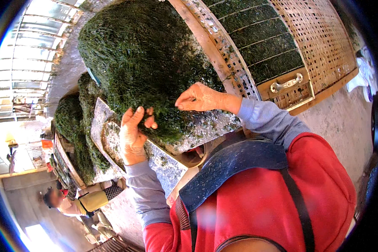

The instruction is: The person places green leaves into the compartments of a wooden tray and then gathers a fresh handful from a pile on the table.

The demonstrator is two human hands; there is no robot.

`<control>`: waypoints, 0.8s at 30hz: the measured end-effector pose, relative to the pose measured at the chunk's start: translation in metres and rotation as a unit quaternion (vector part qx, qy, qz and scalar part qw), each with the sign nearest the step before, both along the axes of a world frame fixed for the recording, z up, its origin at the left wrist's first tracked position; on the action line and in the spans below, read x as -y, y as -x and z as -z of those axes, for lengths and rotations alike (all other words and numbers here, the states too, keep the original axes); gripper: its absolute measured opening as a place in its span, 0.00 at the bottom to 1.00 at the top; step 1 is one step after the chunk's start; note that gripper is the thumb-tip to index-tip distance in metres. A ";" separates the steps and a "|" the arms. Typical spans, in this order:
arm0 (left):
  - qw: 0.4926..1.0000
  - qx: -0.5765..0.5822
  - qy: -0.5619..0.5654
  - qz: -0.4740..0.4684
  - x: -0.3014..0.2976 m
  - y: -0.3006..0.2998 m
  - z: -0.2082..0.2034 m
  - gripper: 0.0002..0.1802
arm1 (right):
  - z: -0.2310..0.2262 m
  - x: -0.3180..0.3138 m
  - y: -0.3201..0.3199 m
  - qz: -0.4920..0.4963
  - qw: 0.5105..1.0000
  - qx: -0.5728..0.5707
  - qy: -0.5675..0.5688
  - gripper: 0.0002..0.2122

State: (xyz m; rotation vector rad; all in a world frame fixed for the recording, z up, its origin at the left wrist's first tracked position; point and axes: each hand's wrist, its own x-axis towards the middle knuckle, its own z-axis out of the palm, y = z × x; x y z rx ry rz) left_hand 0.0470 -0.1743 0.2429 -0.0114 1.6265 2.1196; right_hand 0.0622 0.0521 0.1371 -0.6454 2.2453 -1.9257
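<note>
A big heap of dark green stringy seaweed (130,54) lies in front of me on a pale, scrap-strewn work surface (197,136). At the heap's near edge, my left hand (132,132) is curled, and green strands cross between its thumb and fingertips. To its right, my right hand (200,97) hovers over the near right part of the heap, thumb and fingers pinched together. Whatever lies in that pinch is too small to make out. Loose seaweed hangs between the two hands.
Right of the heap stands a wooden-edged woven lattice panel (311,29) beside a wire-divided seaweed tray (260,46) with a clear handle (286,82). More seaweed piles (69,122) line the left. Farther left is another person (90,201) in a yellow apron. Windows (33,50) fill the upper left.
</note>
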 end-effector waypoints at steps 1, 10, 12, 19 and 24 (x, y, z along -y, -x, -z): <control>1.000 0.014 -0.004 0.013 -0.004 -0.002 0.007 0.11 | 0.004 0.002 -0.002 -0.047 0.995 0.069 0.062 0.19; 0.984 0.131 -0.008 0.121 -0.036 -0.054 0.064 0.17 | 0.051 0.048 -0.020 -0.203 0.673 0.403 0.586 0.33; 0.974 0.169 -0.032 0.150 -0.040 -0.069 0.075 0.21 | 0.047 0.036 -0.015 -0.138 0.662 0.400 0.619 0.26; 0.951 0.181 0.073 0.239 -0.045 -0.105 0.109 0.14 | 0.034 -0.039 -0.057 -0.008 0.623 0.363 0.693 0.08; 0.957 0.160 0.075 0.229 -0.117 -0.126 0.101 0.07 | -0.006 -0.141 -0.127 0.046 0.674 0.201 0.709 0.08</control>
